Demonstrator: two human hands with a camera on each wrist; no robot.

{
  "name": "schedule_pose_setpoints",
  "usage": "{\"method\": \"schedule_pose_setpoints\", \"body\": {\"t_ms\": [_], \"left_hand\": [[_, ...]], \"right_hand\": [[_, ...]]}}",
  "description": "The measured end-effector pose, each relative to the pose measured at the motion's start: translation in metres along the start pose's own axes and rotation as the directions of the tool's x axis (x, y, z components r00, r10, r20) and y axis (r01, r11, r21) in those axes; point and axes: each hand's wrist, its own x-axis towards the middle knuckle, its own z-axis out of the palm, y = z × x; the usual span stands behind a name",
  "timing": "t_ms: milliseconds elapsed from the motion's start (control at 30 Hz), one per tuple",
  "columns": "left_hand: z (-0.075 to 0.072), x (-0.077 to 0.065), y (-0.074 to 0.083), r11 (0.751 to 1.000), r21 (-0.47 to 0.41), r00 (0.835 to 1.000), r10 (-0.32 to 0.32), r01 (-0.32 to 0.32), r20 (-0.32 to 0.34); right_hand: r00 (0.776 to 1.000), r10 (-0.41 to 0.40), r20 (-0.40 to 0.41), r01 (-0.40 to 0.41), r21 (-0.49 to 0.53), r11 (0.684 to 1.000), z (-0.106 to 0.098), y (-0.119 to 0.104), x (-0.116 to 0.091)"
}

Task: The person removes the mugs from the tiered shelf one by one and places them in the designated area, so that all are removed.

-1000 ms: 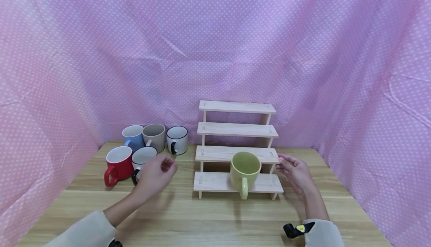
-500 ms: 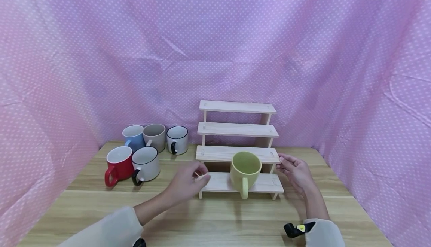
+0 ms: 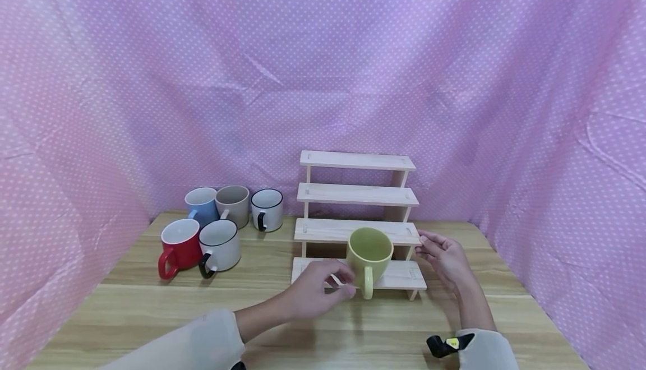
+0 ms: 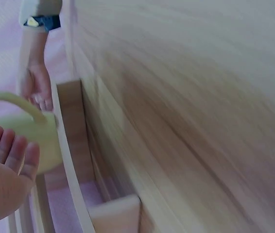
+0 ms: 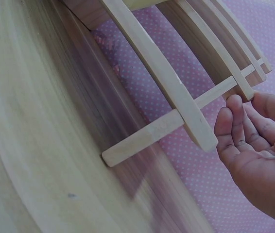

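A yellow-green mug (image 3: 370, 252) stands upright on the lowest board of a four-tier wooden display stand (image 3: 348, 227), its handle pointing toward me. My left hand (image 3: 323, 288) is just left of the mug, in front of the lowest board, with fingers loosely bent and nothing held. In the left wrist view its fingers (image 4: 15, 151) lie beside the mug (image 4: 30, 136); whether they touch it I cannot tell. At the stand's right side, my right hand (image 3: 444, 258) pinches the end of the second board from the bottom between thumb and fingers, as the right wrist view confirms.
Several mugs stand grouped at the left: red (image 3: 180, 248), white with black handle (image 3: 220, 246), blue (image 3: 202, 206), grey-beige (image 3: 234, 206) and another white one (image 3: 267, 210). A pink dotted cloth (image 3: 323, 67) surrounds the wooden table (image 3: 272, 336).
My left hand has moved right, from in front of the white mug across the table to the yellow-green mug. The right hand has stayed on the stand.
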Motion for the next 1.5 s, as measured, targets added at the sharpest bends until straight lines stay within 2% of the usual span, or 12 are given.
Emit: {"method": "schedule_pose_setpoints", "body": {"t_ms": [100,200,367,500,600,800,900,1033,1133,1233,1333,1500], "left_hand": [[0.006,0.003,0.006,0.998,-0.068,0.999,-0.015,0.018,0.042],[0.011,0.004,0.011,0.981,-0.175,0.995,-0.078,0.088,0.065],[0.018,0.006,0.018,0.905,-0.356,0.973,-0.217,0.232,0.08],[0.022,0.009,0.021,0.843,-0.455,0.957,-0.274,0.289,0.099],[0.025,0.012,0.022,0.806,-0.502,0.947,-0.3,0.314,0.112],[0.029,0.014,0.022,0.763,-0.561,0.941,-0.323,0.32,0.098],[0.029,0.014,0.019,0.758,-0.576,0.94,-0.337,0.306,0.056],[0.023,0.013,0.015,0.756,-0.577,0.926,-0.377,0.308,0.001],[0.016,0.013,0.013,0.743,-0.597,0.918,-0.395,0.302,-0.026],[0.009,0.013,0.009,0.723,-0.632,0.92,-0.39,0.28,-0.037],[0.003,0.013,0.007,0.709,-0.657,0.93,-0.365,0.257,-0.031],[-0.006,0.009,0.005,0.707,-0.664,0.943,-0.333,0.242,-0.011]], "right_hand": [[1.0,0.005,0.0,-0.005,-0.001,1.0,0.0,0.0,0.0],[1.0,0.004,0.0,-0.004,-0.003,1.0,0.0,0.0,0.0],[1.0,-0.007,0.009,0.006,0.012,1.0,-0.002,0.001,0.0],[0.999,-0.02,0.036,0.019,0.032,0.999,-0.005,0.003,-0.001],[0.998,-0.035,0.044,0.033,0.041,0.999,-0.006,0.004,-0.001],[0.999,-0.018,0.033,0.017,0.03,0.999,-0.006,0.006,0.0],[0.999,-0.009,0.033,0.008,0.023,1.0,-0.006,0.007,0.0],[0.999,-0.016,0.031,0.015,0.015,1.0,-0.005,0.006,0.0],[0.999,-0.019,0.029,0.019,0.01,1.0,-0.004,0.005,0.0],[0.999,-0.015,0.031,0.014,0.011,1.0,-0.004,0.005,0.0],[0.999,-0.014,0.034,0.014,0.016,1.0,-0.003,0.004,-0.001],[0.999,-0.021,0.036,0.02,0.019,1.0,-0.002,0.002,-0.002]]}}
